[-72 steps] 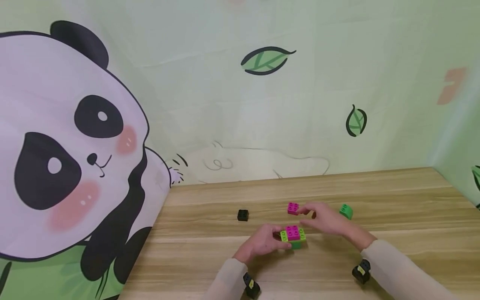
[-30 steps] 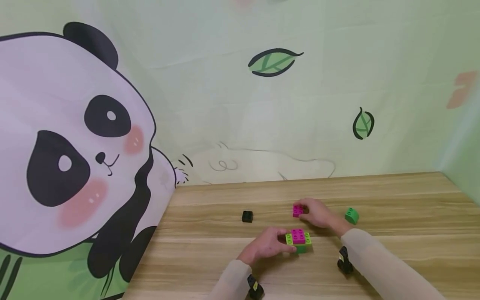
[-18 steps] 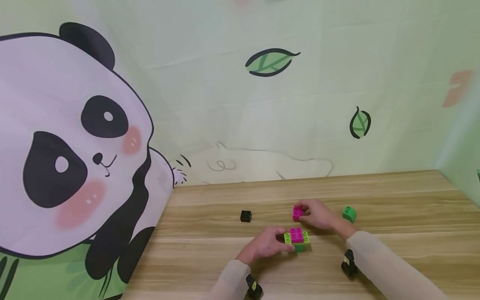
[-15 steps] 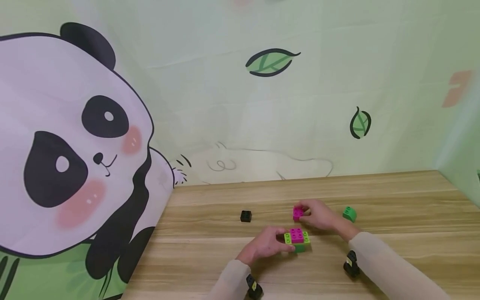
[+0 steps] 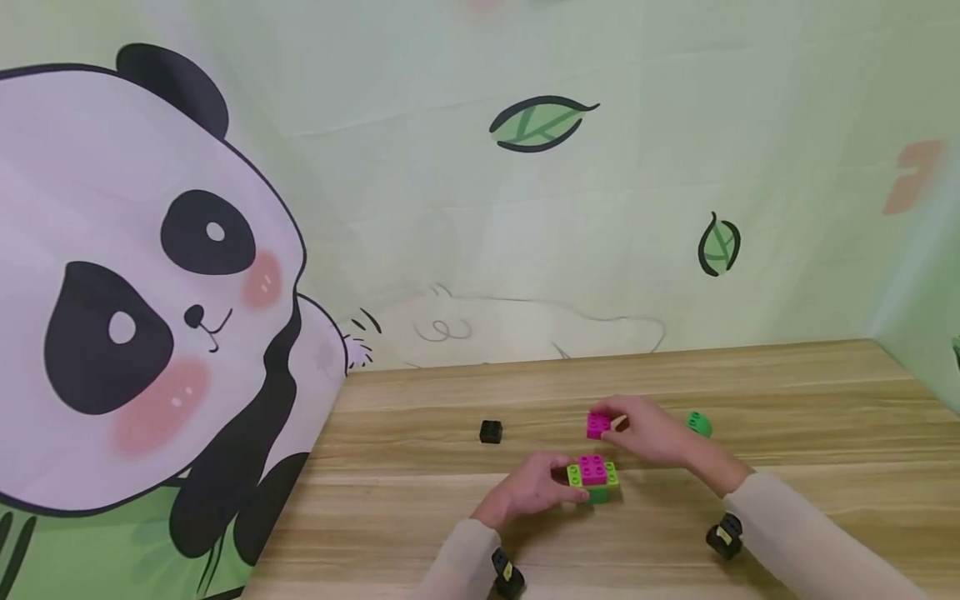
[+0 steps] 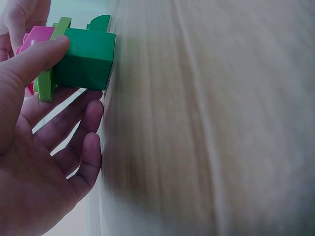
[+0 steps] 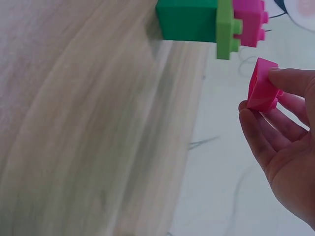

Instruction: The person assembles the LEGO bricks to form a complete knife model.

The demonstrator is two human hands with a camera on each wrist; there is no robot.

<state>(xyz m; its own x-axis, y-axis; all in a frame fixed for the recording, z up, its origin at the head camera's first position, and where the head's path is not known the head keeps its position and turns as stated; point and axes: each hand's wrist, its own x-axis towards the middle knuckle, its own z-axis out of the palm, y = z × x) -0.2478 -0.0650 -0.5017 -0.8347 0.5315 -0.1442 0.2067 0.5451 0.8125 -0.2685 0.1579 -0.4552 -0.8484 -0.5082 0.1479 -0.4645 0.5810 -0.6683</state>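
On the wooden table stands a small stack of toy building bricks: a dark green brick [image 6: 83, 61] at the bottom, a lime green plate [image 7: 224, 30] across it, a magenta brick [image 5: 592, 469] on top. My left hand [image 5: 531, 484] grips this stack from its left side, thumb on the near face. Behind the stack, my right hand [image 5: 651, 432] pinches a second magenta brick [image 7: 264, 84] between thumb and fingers. In the right wrist view that brick is tilted, its hollow underside partly visible, apart from the stack and raised off the table.
A black brick [image 5: 491, 431] lies on the table [image 5: 405, 500] to the left. Beyond my right wrist is a green rounded brick [image 5: 699, 423]. A panda-printed backdrop [image 5: 450, 208] rises behind the table's far edge.
My right hand has reached the second magenta brick, taken hold of it between thumb and fingers, and lifted it from the table. My left hand stays on the stack.
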